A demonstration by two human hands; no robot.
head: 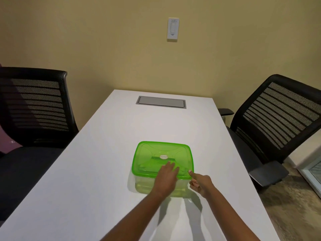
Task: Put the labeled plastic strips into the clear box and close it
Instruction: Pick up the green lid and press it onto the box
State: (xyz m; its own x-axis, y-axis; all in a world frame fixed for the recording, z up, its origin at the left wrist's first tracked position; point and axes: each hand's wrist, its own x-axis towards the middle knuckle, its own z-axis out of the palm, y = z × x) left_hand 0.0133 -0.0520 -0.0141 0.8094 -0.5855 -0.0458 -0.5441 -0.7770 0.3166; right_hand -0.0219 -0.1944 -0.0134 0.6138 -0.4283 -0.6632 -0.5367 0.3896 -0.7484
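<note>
**Asker:** From the head view, where is the box, and how far along are you?

**Me:** The clear box (144, 186) stands on the white surface (104, 153), and its green lid (156, 153) already lies on top of it. I judge the loading done. No strips show outside the box, though through the tinted lid I can't make them out for certain.

**Asker:** And your hands?

**Me:** My left hand (167, 178) lies flat on the near half of the lid, fingers straight, pressing down with a wide grip that holds nothing. My right hand (199, 184) is at the lid's near right corner. Its grip is narrow, with one fingertip on top of the rim and the other fingers curled just under it, pinching that corner.

**Asker:** What's left?

**Me:** Only the sealing, I think. The far edge looks seated. The corner under my right hand seems to be the last one to snap down, but I can't tell if it has clicked.
</note>
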